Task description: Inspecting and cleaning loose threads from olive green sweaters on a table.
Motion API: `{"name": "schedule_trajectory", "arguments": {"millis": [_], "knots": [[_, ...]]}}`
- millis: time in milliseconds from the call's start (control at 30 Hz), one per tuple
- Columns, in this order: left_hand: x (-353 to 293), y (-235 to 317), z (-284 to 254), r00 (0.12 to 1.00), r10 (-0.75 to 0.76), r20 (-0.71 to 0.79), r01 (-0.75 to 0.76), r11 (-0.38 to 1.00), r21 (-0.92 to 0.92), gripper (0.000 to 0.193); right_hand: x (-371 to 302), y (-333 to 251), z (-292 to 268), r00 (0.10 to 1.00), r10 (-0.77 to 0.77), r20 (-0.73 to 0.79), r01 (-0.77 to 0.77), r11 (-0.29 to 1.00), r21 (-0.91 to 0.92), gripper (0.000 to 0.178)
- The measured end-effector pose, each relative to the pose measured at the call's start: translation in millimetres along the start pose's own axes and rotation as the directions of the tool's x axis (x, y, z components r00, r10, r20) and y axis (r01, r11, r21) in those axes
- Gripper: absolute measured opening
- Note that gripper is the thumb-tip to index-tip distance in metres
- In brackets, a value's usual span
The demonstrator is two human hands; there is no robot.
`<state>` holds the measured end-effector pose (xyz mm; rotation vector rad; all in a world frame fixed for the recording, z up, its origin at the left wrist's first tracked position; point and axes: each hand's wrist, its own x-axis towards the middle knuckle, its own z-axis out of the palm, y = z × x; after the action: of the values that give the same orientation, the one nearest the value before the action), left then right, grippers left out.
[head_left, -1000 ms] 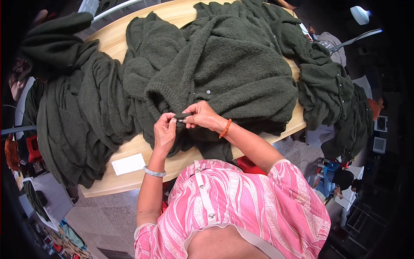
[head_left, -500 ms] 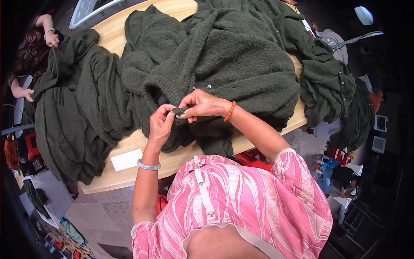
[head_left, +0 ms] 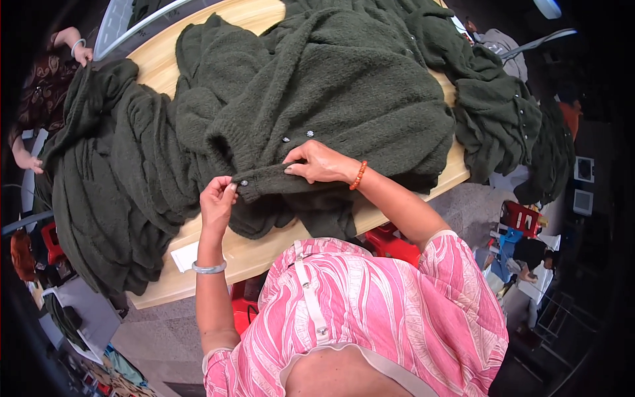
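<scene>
The dark green sweater (head_left: 357, 99) lies heaped on the wooden surface (head_left: 159, 63), its bulk spread out beyond the hands, away from the wearer's body. Its near band (head_left: 270, 178) runs between the two hands, fairly straight, a little higher at the right than at the left.

The left hand (head_left: 218, 202) is at the band's left end, thumb and fingers pinched together on the knit. A shiny button (head_left: 245, 182) sits on the band just beside that thumb, to its right. The right hand (head_left: 322, 163) comes over from the right and pinches the upper edge of the band between thumb and forefinger, its other fingers curled. Two more buttons (head_left: 309, 133) lie on the sweater just beyond the right hand, apart from both hands.

A pale bangle (head_left: 209, 268) circles the left wrist, orange beads (head_left: 359, 175) the right. A white paper (head_left: 185, 257) lies on the surface near the left forearm, partly behind it. To the left is a green pile (head_left: 112, 212); at its far end a co-worker's hand (head_left: 84, 55) holds some knit. More green garments (head_left: 493, 119) hang over the right edge.
</scene>
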<state>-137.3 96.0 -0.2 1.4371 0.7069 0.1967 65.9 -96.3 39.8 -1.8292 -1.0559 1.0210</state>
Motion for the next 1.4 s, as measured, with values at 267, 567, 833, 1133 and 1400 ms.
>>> {"name": "schedule_trajectory", "arguments": {"millis": [267,567,833,1133,1400], "knots": [[-7,83,85,0.749,0.532,0.395,-0.658,0.526,0.539,0.035,-9,-8,-5,0.982,0.137,0.128,-0.168,0.946,0.277,0.028],[34,54,47,0.82,-0.164,0.549,0.062,0.978,0.2,0.009,-4,6,3,0.94,0.276,0.201,-0.341,0.763,0.549,0.025],[38,55,40,0.755,-0.231,0.614,-0.052,0.912,0.406,0.009,-2,12,11,0.928,0.3,0.22,-0.369,0.672,0.642,0.021],[35,61,40,0.739,-0.284,0.61,0.195,0.958,0.21,0.013,2,24,10,0.928,0.251,0.277,-0.374,0.634,0.677,0.022],[38,50,34,0.767,-0.283,0.576,0.242,0.959,0.149,0.015,1,21,11,0.916,0.26,0.306,-0.401,0.568,0.719,0.021]]}}
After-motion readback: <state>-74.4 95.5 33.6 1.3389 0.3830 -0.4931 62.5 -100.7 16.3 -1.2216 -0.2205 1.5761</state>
